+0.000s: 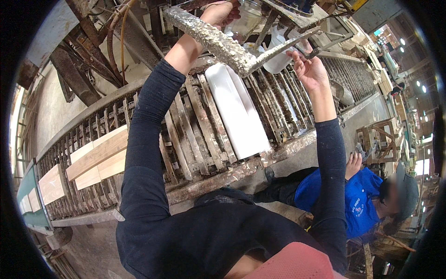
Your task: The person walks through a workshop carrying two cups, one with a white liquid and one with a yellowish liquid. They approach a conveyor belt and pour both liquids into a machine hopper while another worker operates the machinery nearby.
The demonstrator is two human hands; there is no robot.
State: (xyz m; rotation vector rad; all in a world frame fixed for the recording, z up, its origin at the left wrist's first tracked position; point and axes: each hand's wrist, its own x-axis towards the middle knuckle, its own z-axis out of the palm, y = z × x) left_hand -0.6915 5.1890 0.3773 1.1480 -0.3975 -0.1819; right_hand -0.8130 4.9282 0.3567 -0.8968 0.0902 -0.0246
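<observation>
My left hand (217, 15) is at the top edge, behind a thickly crusted metal bar (211, 39). Its fingers are curled, and what they hold, if anything, is hidden. Over on the right, my right hand (310, 72) is raised palm up with bent fingers by the frame's thin arm. Close to those fingertips is a whitish plastic container (277, 58); the exact grip cannot be made out. Between my arms a long white trough (237, 111) lies on the slatted conveyor (204, 135), below the crusted bar. A clear container (246, 21) shows behind the frame.
Pale wooden boards (100, 158) lie on the conveyor slats at left, ahead of a green belt (35, 211). A person in a blue shirt (325, 195) is close by at lower right. A wooden stand (381, 139) is behind them. Rusty machine beams (76, 76) rise at upper left.
</observation>
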